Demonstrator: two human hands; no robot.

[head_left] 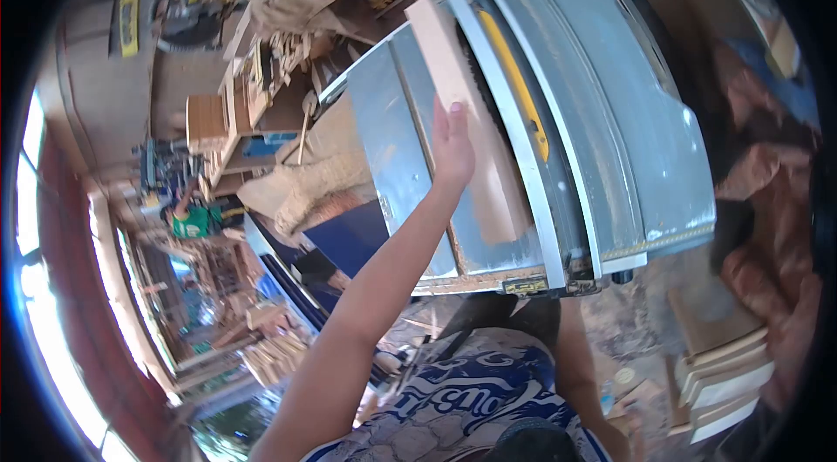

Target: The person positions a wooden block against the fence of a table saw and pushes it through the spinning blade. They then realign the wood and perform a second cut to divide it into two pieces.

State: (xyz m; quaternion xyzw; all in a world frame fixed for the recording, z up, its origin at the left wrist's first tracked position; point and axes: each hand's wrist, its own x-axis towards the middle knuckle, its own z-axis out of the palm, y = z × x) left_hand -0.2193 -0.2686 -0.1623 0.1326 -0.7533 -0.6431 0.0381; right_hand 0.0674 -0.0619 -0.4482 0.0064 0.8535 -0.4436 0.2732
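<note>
My left hand reaches over a table saw and grips the left side of a pale wooden board. One finger or the thumb lies on the board's top face; the other fingers are partly hidden. The board lies lengthwise on the grey saw table, alongside a long metal fence. A yellow plastic strip sits in the channel of that fence. No blade can be made out clearly. My right arm hangs beside my body, its hand out of sight below the table edge.
Cut boards are stacked at lower right. Sawdust is heaped left of the saw. Behind stand a wooden cabinet, scrap wood and a mitre saw. A person in a green shirt is farther off.
</note>
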